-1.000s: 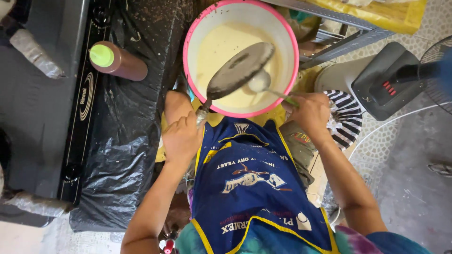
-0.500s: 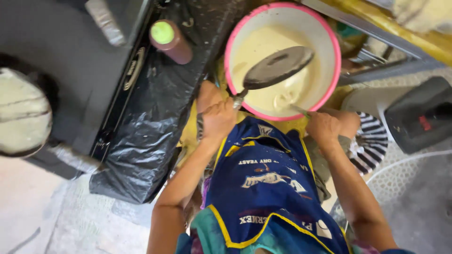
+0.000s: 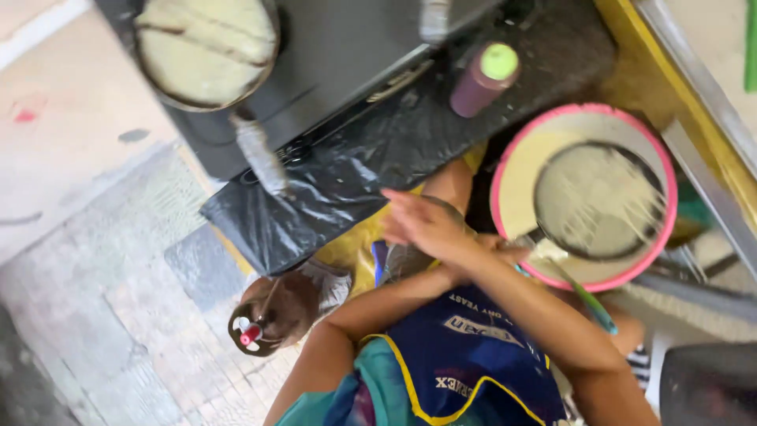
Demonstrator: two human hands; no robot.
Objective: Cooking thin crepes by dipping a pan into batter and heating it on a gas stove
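Over the pink-rimmed bowl (image 3: pixel 505 170) of pale batter hangs a round dark pan (image 3: pixel 598 201), its handle gripped by the left hand (image 3: pixel 493 254); the right hand (image 3: pixel 426 225) lies open across that wrist, just left of the bowl; a green-capped bottle (image 3: pixel 482 79) stands above.

Beside the smooth pink plastic basin (image 3: pixel 505 170), glossy crinkled black plastic sheeting (image 3: pixel 331 197) covers the surface, and a batter-coated dark metal pan (image 3: pixel 599 201) looks wet.

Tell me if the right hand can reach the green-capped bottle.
Probably yes: the right hand is open and empty, and the bottle stands on the black sheet just beyond it, nothing between.
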